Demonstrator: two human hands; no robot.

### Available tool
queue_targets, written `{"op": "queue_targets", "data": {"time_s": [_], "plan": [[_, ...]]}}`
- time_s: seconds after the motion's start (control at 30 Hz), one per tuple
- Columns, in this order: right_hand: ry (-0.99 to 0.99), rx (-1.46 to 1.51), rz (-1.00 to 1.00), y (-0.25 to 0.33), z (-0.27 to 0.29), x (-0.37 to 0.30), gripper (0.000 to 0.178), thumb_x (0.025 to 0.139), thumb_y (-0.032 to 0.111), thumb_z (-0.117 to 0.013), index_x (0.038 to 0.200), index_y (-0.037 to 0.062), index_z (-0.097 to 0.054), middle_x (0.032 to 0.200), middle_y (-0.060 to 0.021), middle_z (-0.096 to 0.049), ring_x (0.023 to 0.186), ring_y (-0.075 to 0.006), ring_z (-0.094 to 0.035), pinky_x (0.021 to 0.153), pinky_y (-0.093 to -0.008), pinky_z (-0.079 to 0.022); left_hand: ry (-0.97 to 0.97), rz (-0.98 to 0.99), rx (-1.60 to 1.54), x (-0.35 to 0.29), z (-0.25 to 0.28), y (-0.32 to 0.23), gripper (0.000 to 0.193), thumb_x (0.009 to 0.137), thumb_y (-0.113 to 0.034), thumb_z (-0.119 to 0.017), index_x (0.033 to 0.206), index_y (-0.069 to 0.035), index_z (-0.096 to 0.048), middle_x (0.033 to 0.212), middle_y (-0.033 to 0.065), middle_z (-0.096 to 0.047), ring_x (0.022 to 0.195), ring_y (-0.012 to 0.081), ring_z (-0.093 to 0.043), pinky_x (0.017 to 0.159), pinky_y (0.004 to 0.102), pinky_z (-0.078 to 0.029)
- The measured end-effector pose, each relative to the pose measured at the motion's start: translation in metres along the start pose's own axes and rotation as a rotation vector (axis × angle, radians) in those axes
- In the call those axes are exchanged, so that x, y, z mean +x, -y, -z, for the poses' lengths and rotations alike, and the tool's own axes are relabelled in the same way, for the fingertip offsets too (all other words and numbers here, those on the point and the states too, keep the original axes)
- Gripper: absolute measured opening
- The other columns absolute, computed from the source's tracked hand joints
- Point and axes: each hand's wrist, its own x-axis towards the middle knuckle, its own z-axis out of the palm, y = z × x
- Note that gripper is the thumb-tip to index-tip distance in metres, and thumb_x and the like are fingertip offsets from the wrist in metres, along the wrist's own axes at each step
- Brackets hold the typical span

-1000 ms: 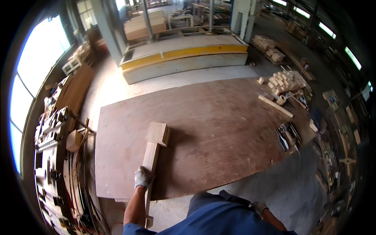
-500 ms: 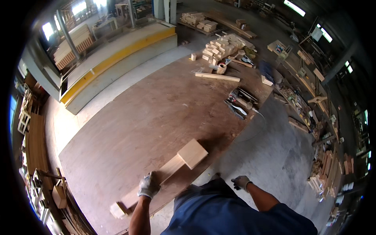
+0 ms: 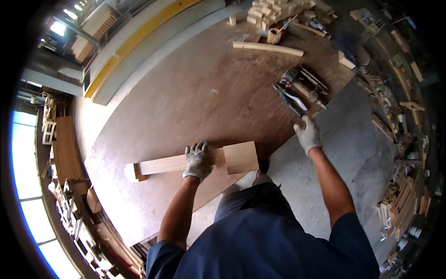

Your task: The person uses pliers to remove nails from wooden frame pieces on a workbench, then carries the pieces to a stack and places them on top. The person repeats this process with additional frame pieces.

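A pale wooden post (image 3: 165, 164) lies across the near part of a large brown work table (image 3: 172, 107). A square wooden plate (image 3: 241, 158) sits at its right end and a smaller block (image 3: 135, 172) at its left end. My left hand (image 3: 198, 161), in a whitish work glove, grips the post at mid-length, fingers over its far edge. Also gloved, my right hand (image 3: 308, 135) is held out over the table's right edge, fingers apart and empty. Just beyond its fingertips lie pliers (image 3: 291, 99) with pale grips and a power tool (image 3: 303, 87).
A long wooden strip (image 3: 268, 48) and a heap of cut wood blocks (image 3: 274, 11) occupy the table's far end. A long bench with a yellow stripe (image 3: 139, 35) stands at far left. Timber offcuts (image 3: 399, 204) are stacked at right on the grey floor (image 3: 320, 186).
The post has swung, its left end moving away from the table's near edge, with my left hand on it. My right hand has risen from beside my body towards the tools. My view has shifted.
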Motion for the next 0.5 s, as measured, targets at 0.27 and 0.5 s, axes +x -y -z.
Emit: {"op": "queue_targets", "data": {"time_s": [0.27,0.5], "plan": [[0.139,-0.333,0.092,-0.016,-0.043,0.106,0.082,0.085,0.043,-0.080,0.149,0.0037,-0.048,0.148,-0.0254,-0.053,0.137,-0.0423,-0.051,0.112,-0.0492,-0.044,0.055,0.054,-0.012,0.012,-0.005,-0.012,0.074,0.069,-0.018,-0.080,0.138,-0.012,-0.055,0.137,0.0155,-0.058,0.133,0.0397,-0.049,0.122,0.0582,-0.026],[0.284,-0.245,0.071,-0.003,-0.030,0.107,0.049,0.085,0.043,-0.080,0.115,0.0048,-0.069,0.106,-0.0173,-0.072,0.098,-0.0275,-0.070,0.086,-0.0412,-0.057,0.019,0.038,-0.030,0.011,-0.007,-0.012,0.074,0.067,-0.019,-0.082,0.136,-0.012,-0.055,0.136,0.0156,-0.059,0.131,0.0401,-0.050,0.120,0.0574,-0.028]]}}
